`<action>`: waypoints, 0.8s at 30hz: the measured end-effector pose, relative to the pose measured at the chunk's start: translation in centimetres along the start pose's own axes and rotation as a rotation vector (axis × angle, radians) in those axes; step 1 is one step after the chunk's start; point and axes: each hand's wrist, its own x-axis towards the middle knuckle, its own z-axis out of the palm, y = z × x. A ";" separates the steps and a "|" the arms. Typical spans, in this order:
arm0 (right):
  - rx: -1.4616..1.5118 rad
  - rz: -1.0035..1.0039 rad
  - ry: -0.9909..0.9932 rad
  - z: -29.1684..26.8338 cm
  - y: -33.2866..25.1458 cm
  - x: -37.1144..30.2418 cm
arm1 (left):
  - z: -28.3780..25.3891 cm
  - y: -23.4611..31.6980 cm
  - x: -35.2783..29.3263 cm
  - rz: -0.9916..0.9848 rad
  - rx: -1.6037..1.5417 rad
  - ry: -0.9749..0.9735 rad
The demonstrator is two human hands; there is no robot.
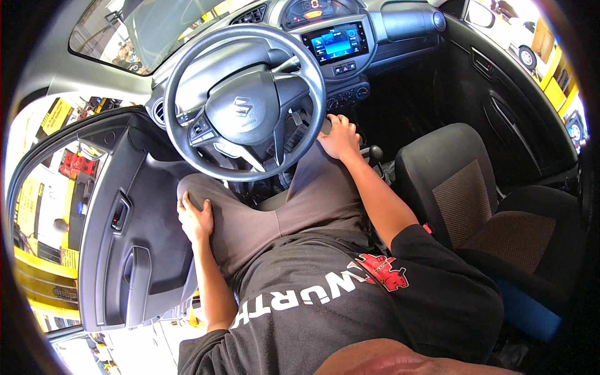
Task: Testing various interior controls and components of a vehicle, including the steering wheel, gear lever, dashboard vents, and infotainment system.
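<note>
I sit in a car's driver seat behind a black steering wheel point(242, 125), and neither hand touches it. My left hand point(197, 219) rests on the outer side of my left thigh, thumb apart from the fingers, holding nothing. My right hand point(341, 137) lies over my right knee, just beyond the wheel's lower right rim. Its fingers drape across the knee and hold nothing visible. Close beside the right forearm stands the gear lever point(375, 154). Grey trousers point(250, 215) cover both legs; my feet are mostly hidden below the wheel.
The driver's door point(147, 231) is swung open at left. A lit touchscreen point(336, 44) sits in the dashboard, under the lit instrument cluster point(315, 11). The passenger seat point(465, 187) is at right, with the passenger door point(500, 106) beyond. Yellow workshop fittings show outside.
</note>
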 end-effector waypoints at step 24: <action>0.027 0.009 -0.001 -0.2 0.3 -0.1 | 0.0 0.1 0.0 -0.015 0.013 -0.010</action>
